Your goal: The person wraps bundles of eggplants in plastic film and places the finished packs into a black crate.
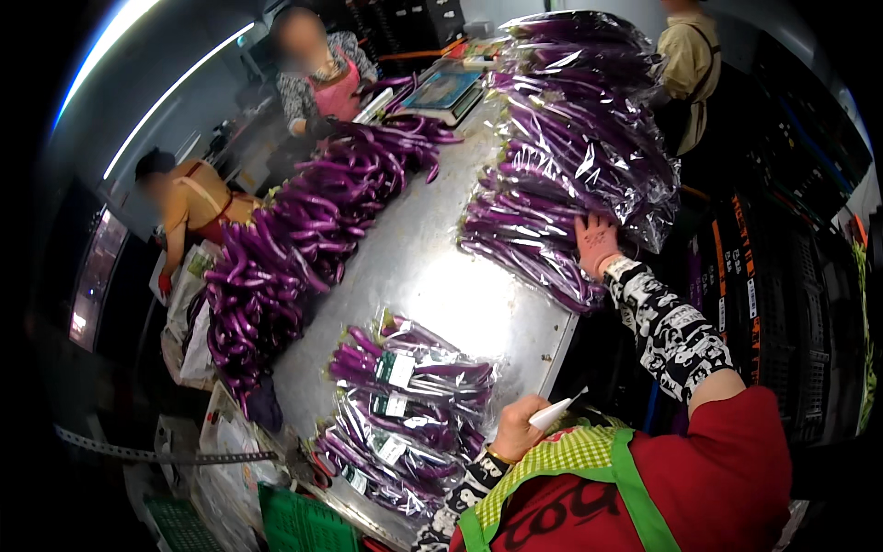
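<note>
My right hand (597, 243), in a pink glove, rests with spread fingers on the near end of a pile of clear-bagged purple eggplants (552, 207). In my left hand (516, 426), which is bare, I hold a white tapered object (552, 414) with a thin tip; its exact kind is unclear. Beside that hand lie several more bagged eggplants (407, 421), these bearing printed labels (395, 369). Across the metal table (386, 269) a long heap of loose eggplants (296, 234) runs along the far edge.
A scale (445, 93) stands at the table's far end. One person in a pink apron (334, 90) works behind the loose heap, another (207, 196) bends at the left, a third (690, 76) stands beyond the bags. Red-handled scissors (322, 469), a green crate (303, 517) and dark crates (779, 331) are nearby.
</note>
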### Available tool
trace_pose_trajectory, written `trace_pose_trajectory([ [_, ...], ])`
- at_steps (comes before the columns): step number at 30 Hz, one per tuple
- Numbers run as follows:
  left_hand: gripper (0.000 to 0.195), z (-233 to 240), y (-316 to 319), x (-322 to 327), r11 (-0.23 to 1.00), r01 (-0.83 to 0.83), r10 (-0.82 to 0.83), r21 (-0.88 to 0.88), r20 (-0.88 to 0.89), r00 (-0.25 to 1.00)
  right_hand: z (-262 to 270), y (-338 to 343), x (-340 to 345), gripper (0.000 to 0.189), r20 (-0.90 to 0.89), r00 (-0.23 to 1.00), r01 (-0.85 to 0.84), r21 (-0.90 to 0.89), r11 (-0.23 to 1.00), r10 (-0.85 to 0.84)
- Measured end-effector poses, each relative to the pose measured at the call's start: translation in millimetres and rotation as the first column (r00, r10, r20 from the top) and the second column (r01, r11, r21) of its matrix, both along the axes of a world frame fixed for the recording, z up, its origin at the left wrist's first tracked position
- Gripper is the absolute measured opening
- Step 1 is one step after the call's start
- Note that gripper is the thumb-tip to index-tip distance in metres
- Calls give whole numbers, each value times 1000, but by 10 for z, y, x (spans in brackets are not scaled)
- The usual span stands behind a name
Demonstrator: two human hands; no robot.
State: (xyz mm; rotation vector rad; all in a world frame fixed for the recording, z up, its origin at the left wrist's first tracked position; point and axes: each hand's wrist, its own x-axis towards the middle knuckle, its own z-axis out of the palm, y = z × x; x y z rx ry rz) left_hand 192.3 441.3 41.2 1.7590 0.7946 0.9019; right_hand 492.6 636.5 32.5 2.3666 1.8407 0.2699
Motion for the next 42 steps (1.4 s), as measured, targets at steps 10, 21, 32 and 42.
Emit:
trace_pose_trajectory([
  [10,14,-73,60,-72,998,-64,64,9,32,997,1353,387,245,79,38,998,-65,614,787,52],
  [21,13,-59,132,32,989,-103,86,107,146,986,1939,373,153,60,21,998,42,338,940,-52],
  [32,8,33,175,181,990,15,-20,137,37,999,-211,-432,-1435,74,-579,803,-247,-103,963,144],
  [42,10,-281,287,19,826,-319,466,-466,245,850,163,-827,-1205,47,-985,-139,-408,151,901,102],
])
